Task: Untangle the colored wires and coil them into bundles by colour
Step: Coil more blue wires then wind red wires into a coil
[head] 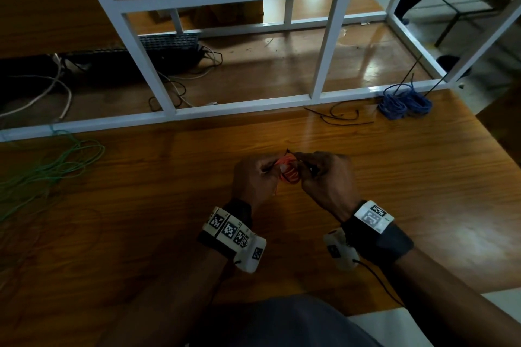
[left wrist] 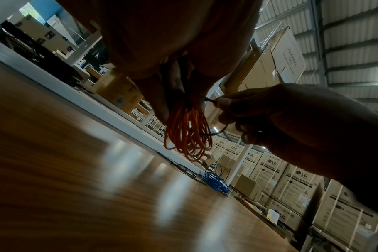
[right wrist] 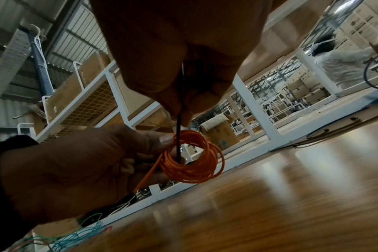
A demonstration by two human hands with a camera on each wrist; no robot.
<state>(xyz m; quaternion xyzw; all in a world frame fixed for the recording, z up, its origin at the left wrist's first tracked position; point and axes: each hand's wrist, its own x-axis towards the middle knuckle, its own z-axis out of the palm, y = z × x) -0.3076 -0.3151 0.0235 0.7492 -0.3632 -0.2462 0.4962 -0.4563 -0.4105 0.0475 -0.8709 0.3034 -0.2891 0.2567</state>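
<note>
A small coil of orange wire (head: 289,172) (left wrist: 189,134) (right wrist: 192,160) hangs above the wooden table (head: 394,177) between both hands. My left hand (head: 253,177) (right wrist: 80,163) grips the coil on its left side, thumb against the loops. My right hand (head: 324,175) (left wrist: 270,117) (right wrist: 183,85) pinches a thin black tie (right wrist: 179,133) that runs down through the coil's middle. Coiled blue wire (head: 404,103) (left wrist: 215,180) lies at the table's far right. Loose green wire (head: 50,169) (right wrist: 76,238) sprawls at the left.
A white metal frame (head: 239,105) borders the table's far edge. Thin black ties (head: 341,117) lie beside the blue bundles. White cables (head: 56,93) and a dark device sit beyond the frame. Stacked cardboard boxes (left wrist: 291,184) stand behind; a person in white (right wrist: 339,63) is far off.
</note>
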